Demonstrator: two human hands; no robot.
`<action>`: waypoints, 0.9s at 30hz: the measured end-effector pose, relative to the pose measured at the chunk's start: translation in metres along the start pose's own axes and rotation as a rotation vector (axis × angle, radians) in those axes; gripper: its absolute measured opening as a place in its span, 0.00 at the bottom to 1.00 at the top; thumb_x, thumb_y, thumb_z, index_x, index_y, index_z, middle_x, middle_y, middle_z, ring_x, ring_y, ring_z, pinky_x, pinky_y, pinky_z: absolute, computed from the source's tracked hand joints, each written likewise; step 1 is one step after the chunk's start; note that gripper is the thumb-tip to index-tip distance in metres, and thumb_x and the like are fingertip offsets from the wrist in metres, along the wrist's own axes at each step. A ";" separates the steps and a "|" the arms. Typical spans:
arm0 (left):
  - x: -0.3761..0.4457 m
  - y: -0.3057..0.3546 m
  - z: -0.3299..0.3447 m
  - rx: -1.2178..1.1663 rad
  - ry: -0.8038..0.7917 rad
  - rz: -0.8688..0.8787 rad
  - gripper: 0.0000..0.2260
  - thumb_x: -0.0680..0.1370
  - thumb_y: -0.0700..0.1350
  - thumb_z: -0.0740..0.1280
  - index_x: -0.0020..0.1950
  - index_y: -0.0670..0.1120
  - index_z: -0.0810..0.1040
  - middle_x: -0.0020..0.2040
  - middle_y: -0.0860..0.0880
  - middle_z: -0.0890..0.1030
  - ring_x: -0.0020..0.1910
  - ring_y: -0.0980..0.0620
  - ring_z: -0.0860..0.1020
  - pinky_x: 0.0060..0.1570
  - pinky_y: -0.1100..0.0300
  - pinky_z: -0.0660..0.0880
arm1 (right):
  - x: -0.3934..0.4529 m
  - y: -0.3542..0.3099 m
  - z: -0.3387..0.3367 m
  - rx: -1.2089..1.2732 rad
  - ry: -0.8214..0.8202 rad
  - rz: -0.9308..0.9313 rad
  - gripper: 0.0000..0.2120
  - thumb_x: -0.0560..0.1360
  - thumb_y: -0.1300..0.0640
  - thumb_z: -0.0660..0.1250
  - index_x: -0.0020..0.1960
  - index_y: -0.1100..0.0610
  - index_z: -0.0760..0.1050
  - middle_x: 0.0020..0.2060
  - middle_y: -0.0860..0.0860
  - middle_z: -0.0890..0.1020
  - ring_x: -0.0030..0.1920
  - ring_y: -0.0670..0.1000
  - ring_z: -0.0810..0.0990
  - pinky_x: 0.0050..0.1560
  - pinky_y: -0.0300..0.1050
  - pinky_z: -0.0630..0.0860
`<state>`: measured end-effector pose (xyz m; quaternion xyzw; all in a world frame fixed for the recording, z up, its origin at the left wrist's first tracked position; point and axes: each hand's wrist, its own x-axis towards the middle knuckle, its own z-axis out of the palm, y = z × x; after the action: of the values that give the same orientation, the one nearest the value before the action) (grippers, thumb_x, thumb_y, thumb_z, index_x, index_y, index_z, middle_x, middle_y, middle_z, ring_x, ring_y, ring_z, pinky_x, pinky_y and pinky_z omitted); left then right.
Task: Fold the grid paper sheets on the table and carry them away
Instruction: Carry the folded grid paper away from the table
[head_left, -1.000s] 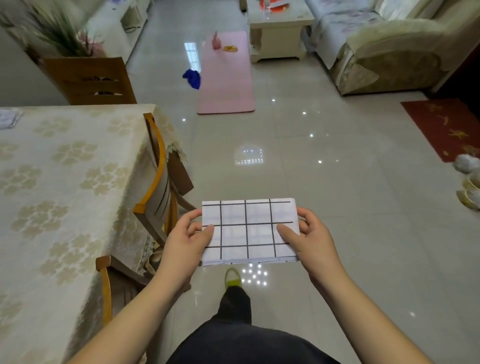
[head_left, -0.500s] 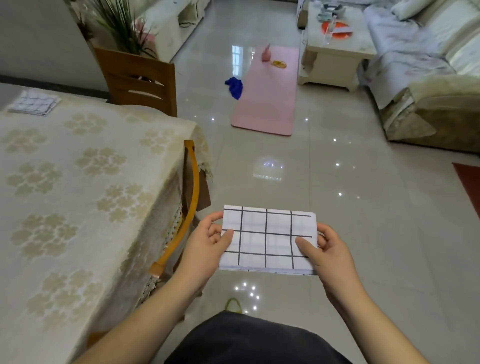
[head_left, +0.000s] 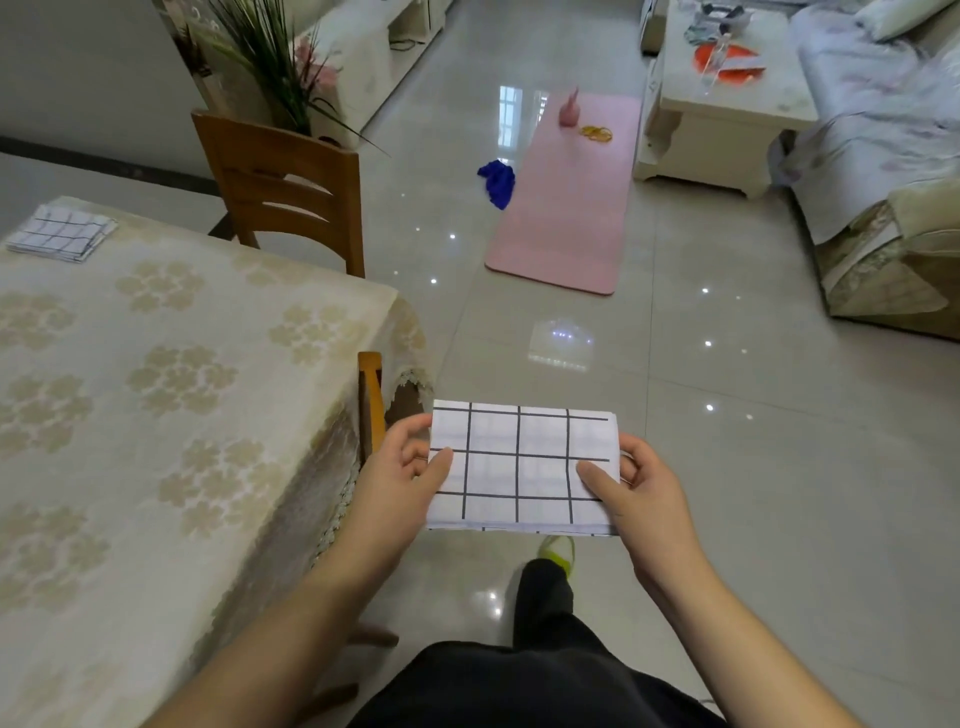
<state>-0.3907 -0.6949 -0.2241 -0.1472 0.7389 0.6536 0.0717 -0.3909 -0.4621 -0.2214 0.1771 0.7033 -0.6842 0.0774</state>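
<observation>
Gripping a folded white black-gridded paper sheet (head_left: 522, 467) at its ends, left hand (head_left: 400, 475) and right hand (head_left: 636, 496) hold it beside the cloth-covered counter (head_left: 156, 395).

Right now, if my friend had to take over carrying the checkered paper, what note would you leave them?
Left hand and right hand each grip one end of the folded grid sheet, thumbs on top, held over the floor beside the table.
Another folded grid stack lies on the table's far left corner.
Done: the held sheet is folded and off the table.
Left: carry it away, then see to the stack on the table.
</observation>
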 end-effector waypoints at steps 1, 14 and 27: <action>0.011 0.005 0.004 0.007 0.010 0.004 0.15 0.79 0.42 0.67 0.63 0.56 0.72 0.48 0.53 0.84 0.47 0.55 0.84 0.51 0.54 0.80 | 0.013 -0.004 -0.001 0.002 -0.008 0.001 0.15 0.75 0.65 0.70 0.58 0.52 0.77 0.48 0.49 0.86 0.47 0.49 0.86 0.41 0.40 0.79; 0.183 0.082 0.089 0.031 0.099 -0.029 0.15 0.79 0.41 0.66 0.64 0.55 0.73 0.50 0.44 0.84 0.52 0.41 0.82 0.59 0.41 0.76 | 0.228 -0.092 -0.044 -0.093 -0.144 -0.033 0.12 0.76 0.59 0.69 0.57 0.47 0.77 0.48 0.44 0.86 0.47 0.46 0.85 0.48 0.53 0.83; 0.315 0.108 0.096 -0.076 0.219 -0.074 0.16 0.79 0.40 0.67 0.64 0.54 0.73 0.46 0.45 0.85 0.49 0.46 0.84 0.52 0.50 0.80 | 0.378 -0.136 -0.009 -0.150 -0.247 -0.043 0.14 0.75 0.61 0.70 0.59 0.49 0.77 0.49 0.46 0.85 0.49 0.48 0.84 0.51 0.51 0.82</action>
<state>-0.7309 -0.6282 -0.2289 -0.2477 0.7109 0.6582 0.0090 -0.7880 -0.3989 -0.2264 0.0704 0.7411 -0.6478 0.1617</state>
